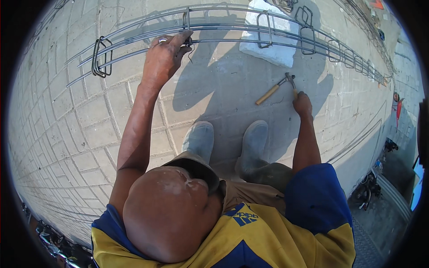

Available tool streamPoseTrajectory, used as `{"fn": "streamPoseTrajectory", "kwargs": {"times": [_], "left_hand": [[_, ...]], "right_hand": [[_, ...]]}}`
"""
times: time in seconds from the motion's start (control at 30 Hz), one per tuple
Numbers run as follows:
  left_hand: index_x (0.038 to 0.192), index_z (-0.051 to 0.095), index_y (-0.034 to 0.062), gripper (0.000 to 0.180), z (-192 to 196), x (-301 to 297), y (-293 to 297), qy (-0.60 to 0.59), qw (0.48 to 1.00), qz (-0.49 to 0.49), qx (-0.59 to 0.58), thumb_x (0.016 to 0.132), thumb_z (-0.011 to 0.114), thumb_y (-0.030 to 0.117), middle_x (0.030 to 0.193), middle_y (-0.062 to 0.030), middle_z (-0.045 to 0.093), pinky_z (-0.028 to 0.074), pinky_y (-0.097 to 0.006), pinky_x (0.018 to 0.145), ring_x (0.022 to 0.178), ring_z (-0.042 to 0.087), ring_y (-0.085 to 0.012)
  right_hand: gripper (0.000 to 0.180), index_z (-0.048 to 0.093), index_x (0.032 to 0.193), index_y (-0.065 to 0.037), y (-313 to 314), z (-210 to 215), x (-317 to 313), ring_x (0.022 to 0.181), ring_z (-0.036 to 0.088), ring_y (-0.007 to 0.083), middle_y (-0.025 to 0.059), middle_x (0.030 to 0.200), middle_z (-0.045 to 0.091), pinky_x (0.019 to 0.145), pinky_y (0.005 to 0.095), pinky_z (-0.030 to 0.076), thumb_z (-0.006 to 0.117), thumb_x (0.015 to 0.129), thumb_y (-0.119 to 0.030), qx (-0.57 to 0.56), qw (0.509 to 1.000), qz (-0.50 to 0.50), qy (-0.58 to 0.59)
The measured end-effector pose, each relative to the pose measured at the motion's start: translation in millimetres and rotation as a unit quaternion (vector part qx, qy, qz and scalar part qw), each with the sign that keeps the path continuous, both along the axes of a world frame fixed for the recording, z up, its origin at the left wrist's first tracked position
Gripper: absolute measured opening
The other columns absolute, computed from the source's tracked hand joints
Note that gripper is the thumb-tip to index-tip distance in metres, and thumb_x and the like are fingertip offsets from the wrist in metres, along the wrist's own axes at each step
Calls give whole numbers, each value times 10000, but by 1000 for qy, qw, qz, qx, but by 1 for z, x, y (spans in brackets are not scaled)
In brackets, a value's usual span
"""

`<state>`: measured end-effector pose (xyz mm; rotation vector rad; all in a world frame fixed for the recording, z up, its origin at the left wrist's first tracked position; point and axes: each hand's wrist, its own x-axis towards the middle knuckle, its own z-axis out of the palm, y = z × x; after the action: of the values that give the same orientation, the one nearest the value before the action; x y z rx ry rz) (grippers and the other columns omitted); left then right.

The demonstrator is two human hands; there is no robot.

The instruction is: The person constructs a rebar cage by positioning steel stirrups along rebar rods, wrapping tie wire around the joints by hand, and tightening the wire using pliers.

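Note:
Several long steel rebars (214,41) run across the far side, strung with bent stirrups (264,29). My left hand (161,60) is closed at the near bar, its thumb and fingers pinching the lower end of an upright stirrup (187,20). A thin dark tie wire (191,57) hangs from that joint. My right hand (303,105) is lower and to the right, closed round one handle of a pair of pincers. The pincers' other yellowish handle (268,94) is spread away to the left, with the metal jaws (289,77) pointing away from me.
A white rough block (270,51) lies under the bars. Paired stirrups (102,57) hang near the bars' left ends. My grey boots (199,136) stand on the paving (96,134). More bars and wire lie along the right side, with a motorcycle (368,187) beyond.

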<state>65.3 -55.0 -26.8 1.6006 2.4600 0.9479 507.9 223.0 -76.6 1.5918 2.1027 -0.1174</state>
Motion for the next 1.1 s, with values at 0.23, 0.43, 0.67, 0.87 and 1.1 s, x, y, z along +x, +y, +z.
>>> {"fn": "streamPoseTrajectory", "kwargs": {"times": [0.23,0.43,0.67,0.87,1.1], "left_hand": [[1216,642,147,371,-1,-5,-1,7,999,9,45,853,713,173,924,-73,739,493,-400,865,881,674,-274],[1174,664,118,349,2,0,2,-8,1000,16,5,839,728,192,987,-56,744,478,-384,917,946,670,-283],[1186,651,143,369,1,2,-1,43,997,15,64,836,725,230,897,-112,734,489,-407,880,871,686,-297],[1195,665,168,414,-2,3,-6,39,996,1,82,839,726,371,884,-54,735,470,-385,923,879,677,-247],[1365,495,150,611,-9,8,1,-32,998,26,54,849,713,392,885,-81,744,428,-417,1007,903,683,-273]], "right_hand": [[379,587,931,57,-84,3,-90,712,667,308,185,836,654,662,429,529,725,820,-278,-49,889,-292,348],[407,580,980,67,-132,-31,-134,695,672,309,185,833,644,607,420,537,713,837,-291,80,939,-215,255],[236,507,1079,47,-136,68,-110,752,682,254,193,918,633,535,363,571,610,909,-78,-371,712,-410,434],[343,447,1167,32,-180,179,-175,707,645,241,209,973,640,617,381,562,638,891,-38,-514,547,-410,518],[188,596,1028,-35,-132,192,-216,961,638,263,146,1203,601,919,492,456,620,844,-9,-93,930,289,205]]}}
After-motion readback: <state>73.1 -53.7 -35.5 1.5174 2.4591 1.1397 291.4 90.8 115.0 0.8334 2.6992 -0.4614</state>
